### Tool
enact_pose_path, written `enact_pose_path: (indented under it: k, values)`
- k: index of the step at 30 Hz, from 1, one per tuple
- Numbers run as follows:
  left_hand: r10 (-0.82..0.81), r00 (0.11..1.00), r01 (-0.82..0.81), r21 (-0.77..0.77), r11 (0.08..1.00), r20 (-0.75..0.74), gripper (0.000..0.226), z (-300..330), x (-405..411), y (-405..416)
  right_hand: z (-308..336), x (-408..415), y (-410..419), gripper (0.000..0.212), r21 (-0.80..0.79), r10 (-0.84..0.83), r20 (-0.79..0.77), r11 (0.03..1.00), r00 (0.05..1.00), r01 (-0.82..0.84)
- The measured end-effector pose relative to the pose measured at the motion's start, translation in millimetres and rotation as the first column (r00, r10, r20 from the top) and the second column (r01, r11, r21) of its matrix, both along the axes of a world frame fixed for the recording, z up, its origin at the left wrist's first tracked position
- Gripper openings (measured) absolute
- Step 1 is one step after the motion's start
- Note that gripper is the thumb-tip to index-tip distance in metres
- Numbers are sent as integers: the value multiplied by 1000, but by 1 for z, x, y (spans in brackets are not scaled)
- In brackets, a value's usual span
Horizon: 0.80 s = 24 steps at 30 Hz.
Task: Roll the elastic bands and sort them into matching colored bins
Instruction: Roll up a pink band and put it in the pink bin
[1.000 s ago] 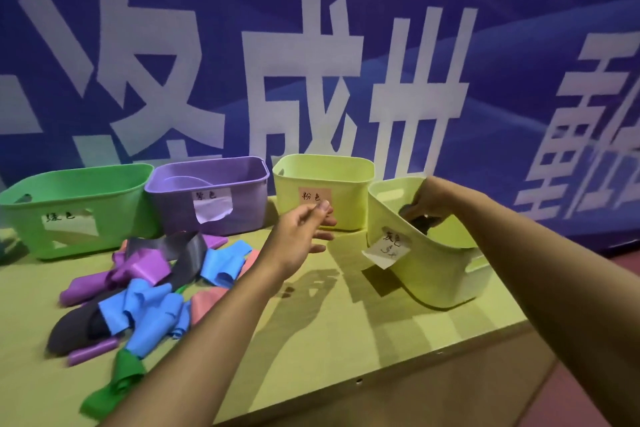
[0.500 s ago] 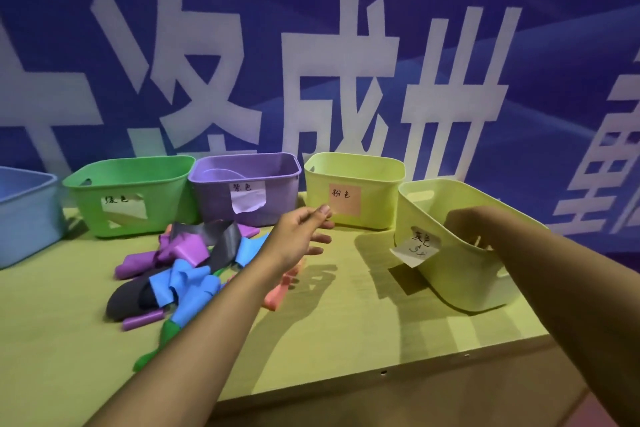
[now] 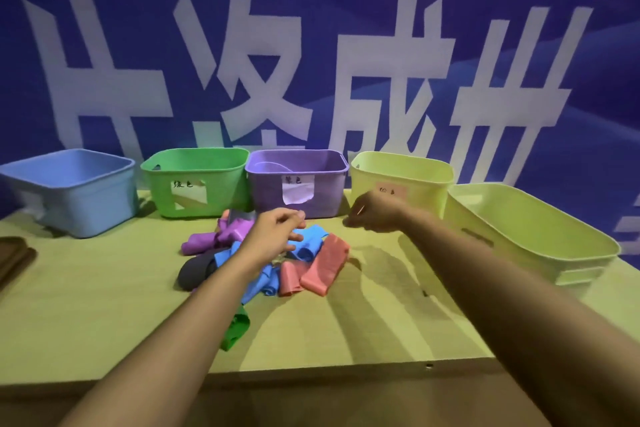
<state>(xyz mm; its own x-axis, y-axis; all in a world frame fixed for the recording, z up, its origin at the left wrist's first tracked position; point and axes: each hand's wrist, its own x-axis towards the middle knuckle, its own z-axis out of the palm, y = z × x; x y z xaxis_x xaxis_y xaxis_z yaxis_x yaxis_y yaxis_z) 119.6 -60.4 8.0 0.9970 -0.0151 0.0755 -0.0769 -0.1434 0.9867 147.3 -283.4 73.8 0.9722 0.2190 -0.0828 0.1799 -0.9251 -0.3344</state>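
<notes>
Just under the curled fingers of the left hand point(image 3: 277, 236) lies the heap of bands point(image 3: 266, 253) on the table point(image 3: 104, 305): purple pieces on the far left side, blue ones directly beneath the fingertips, a dark one below the wrist, a green one nearer the person, and two pink bands point(image 3: 315, 270) to the right of the knuckles. The left fingers are loosely bent and hold nothing that I can see. The right hand point(image 3: 372, 215) hovers right of the heap, fingers bent downward with thumb near forefinger; whether they pinch anything is too small to tell.

Beyond both sets of fingertips stand the blue bin point(image 3: 69, 191), green bin point(image 3: 194, 184), purple bin point(image 3: 298, 184) and a pale yellow bin point(image 3: 401, 180), with a second pale yellow bin point(image 3: 536, 232) off to the right of the right hand.

These bands look thin, limp and light, likely a little grippy, so they should fold and cling, not slide. The sensible hold is on one free short end, pinched flat between thumb and forefinger, pulled clear of its neighbours before rolling; the pink one lies most exposed.
</notes>
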Motion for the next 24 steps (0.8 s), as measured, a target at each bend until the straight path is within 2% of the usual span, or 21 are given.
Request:
enact_pose_path:
  k: [3, 5, 7, 8, 10, 12, 13, 17, 21, 24]
  values:
    - [9, 1000, -9, -3, 1000, 15, 13, -6, -5, 14, -41, 4, 24, 59, -24, 13, -86, 1000, 996, -15]
    - [-1, 1000, 1, -19, 1000, 20, 15, -8, -7, 21, -58, -2, 34, 54, -68, 64, 69, 996, 996, -60]
    - [0, 1000, 1, -34, 999, 20, 14, -9, -8, 26, -68, -14, 40, 38, -15, 133, 252, 991, 958, -134]
    - [1, 1000, 0, -41, 999, 20, 13, -10, -9, 28, -70, -22, 43, 36, -4, 181, 259, 982, 949, -186]
    - [-6, 1000, 7, -37, 999, 17, 12, -11, -10, 30, -75, -36, 48, 42, -119, 312, 168, 948, 935, -295]
    - [-5, 1000, 5, -3, 1000, 1, 11, -14, -11, 31, -81, -41, 48, 47, -229, 358, 106, 917, 928, -328]
    - [-4, 1000, 4, 15, 1000, 0, 11, -14, -12, 32, -84, -39, 46, 44, -233, 364, 113, 914, 924, -332]
    - [-15, 1000, 15, 26, 1000, 7, 11, -12, -17, 30, -79, -39, 43, 27, -125, 320, 162, 945, 934, -302]
    - [-62, 997, 64, -31, 997, 54, 10, -1, -22, 28, -31, -37, 37, 28, -11, 247, 221, 968, 944, -250]
    - [-114, 974, 109, 39, 993, 194, 21, 14, -24, 23, 18, -38, 36, 23, 59, 232, 272, 965, 934, -257]
